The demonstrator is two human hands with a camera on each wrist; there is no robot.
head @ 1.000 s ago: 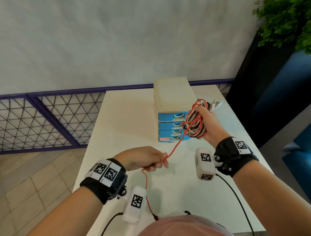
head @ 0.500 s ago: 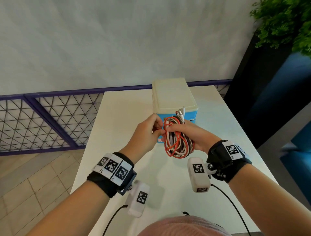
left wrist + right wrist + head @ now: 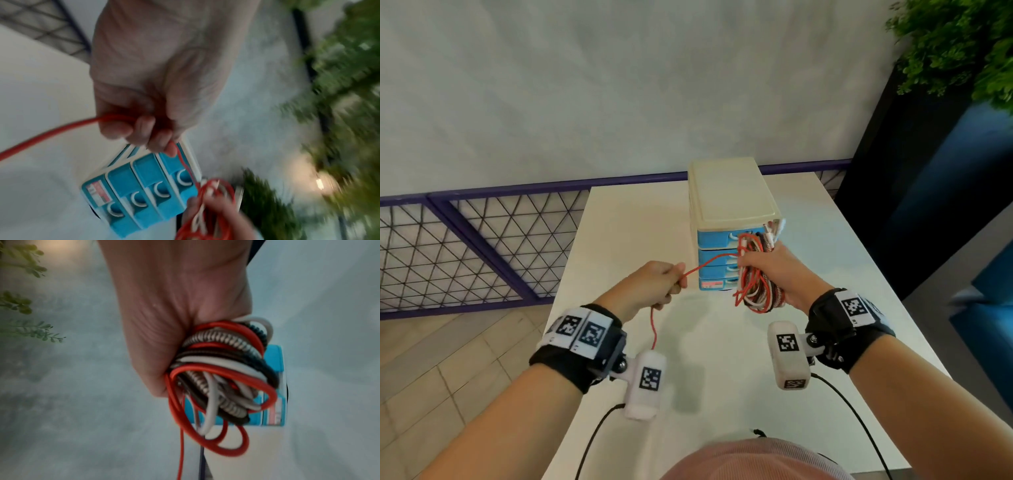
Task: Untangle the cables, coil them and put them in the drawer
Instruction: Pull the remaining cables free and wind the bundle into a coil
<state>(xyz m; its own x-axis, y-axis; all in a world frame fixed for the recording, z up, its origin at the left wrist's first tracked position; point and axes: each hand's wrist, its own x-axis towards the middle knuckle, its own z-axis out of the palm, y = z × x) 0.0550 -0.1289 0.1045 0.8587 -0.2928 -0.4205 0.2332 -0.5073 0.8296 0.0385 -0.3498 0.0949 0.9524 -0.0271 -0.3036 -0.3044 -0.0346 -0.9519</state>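
My right hand [image 3: 774, 270] grips a coiled bundle of cables [image 3: 758, 291] [image 3: 222, 369], red, white, black and braided, in front of the drawer unit [image 3: 726, 205]. A loose red cable [image 3: 705, 265] [image 3: 51, 134] runs from the bundle to my left hand [image 3: 654, 286] [image 3: 152, 129], which pinches it; its tail hangs down past my left wrist. The drawer unit has a cream top and several shut blue drawers [image 3: 144, 191]. Both hands are above the white table [image 3: 626, 233].
A purple railing with wire mesh [image 3: 482, 240] stands left of and behind the table. A dark planter with green plants [image 3: 955, 51] is at the right. Black cords from the wrist cameras trail near the table's front edge [image 3: 722, 411].
My hands came together at the bundle half a second ago and have since drawn apart. The left hand has moved left and down, pulling a length of red cable out.
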